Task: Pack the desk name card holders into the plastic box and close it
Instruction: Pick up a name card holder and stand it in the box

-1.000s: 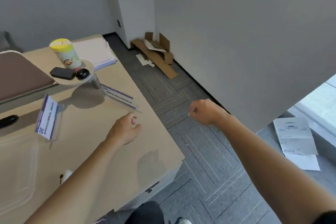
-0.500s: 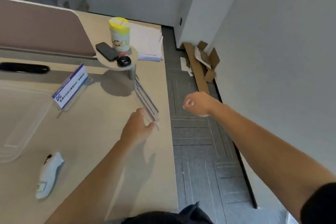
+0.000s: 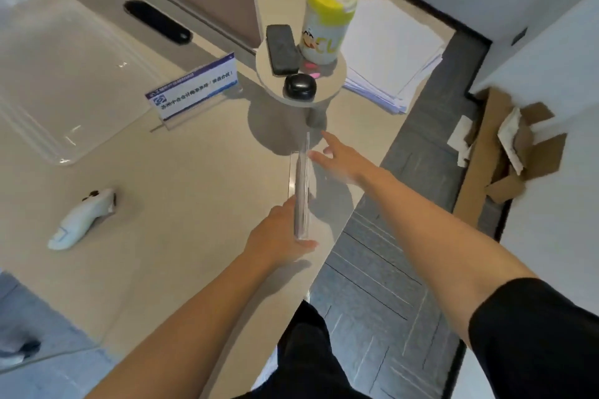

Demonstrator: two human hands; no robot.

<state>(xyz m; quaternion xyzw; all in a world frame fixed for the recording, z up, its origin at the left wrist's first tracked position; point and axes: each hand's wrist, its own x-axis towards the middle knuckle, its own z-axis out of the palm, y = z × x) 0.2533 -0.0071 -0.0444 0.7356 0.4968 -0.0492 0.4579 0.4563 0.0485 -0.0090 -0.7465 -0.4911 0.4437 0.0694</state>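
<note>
A clear acrylic name card holder [image 3: 301,191] stands on edge near the desk's right side, seen almost edge-on. My left hand [image 3: 278,236] grips its near end. My right hand [image 3: 340,160] is open with fingers spread, just right of the holder's far half and touching or nearly touching it. A second name card holder [image 3: 194,87] with a blue-and-white card stands farther back on the desk. The clear plastic box [image 3: 58,87] lies at the left, open at the top; whether anything is inside I cannot tell.
A round raised shelf [image 3: 330,81] carries a yellow-lidded canister [image 3: 327,16], a black phone [image 3: 282,48] and a black earbud case [image 3: 299,86]. A paper stack [image 3: 392,52] lies behind it. A white mouse-like device [image 3: 81,220] sits at front left. Cardboard [image 3: 505,155] litters the floor right.
The view has swung down and closer. My left hand has closed on the near holder's end, and my right hand has opened from a fist and come over to the holder.
</note>
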